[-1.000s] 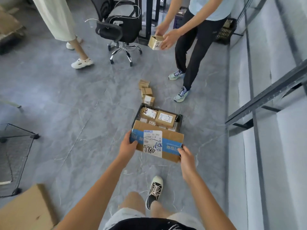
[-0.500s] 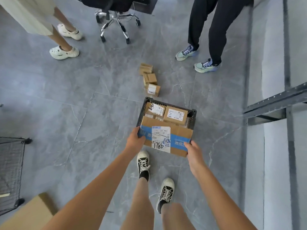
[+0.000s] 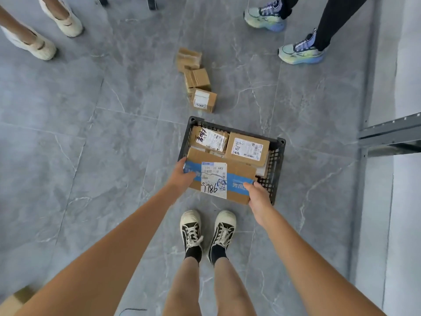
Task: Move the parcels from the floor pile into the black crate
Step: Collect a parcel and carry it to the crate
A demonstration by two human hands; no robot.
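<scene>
Head view, looking down: nearest are the wearer's own black-and-white sneakers (image 3: pixel 208 231) on the grey tiled floor (image 3: pixel 91 156). Just beyond them the left hand (image 3: pixel 182 176) and right hand (image 3: pixel 258 197) grip opposite ends of a cardboard parcel (image 3: pixel 239 172) with a blue tape band and a white label, fingers curled round its edges. Under and past the fingers stands the black crate (image 3: pixel 276 169), the parcel over its near rim; two labelled boxes (image 3: pixel 227 142) lie inside at the far wall. Beyond the crate three small boxes (image 3: pixel 197 80) sit in a row. Farther off stand cream shoes (image 3: pixel 43 35) left, blue-green trainers (image 3: pixel 300 53) right.
</scene>
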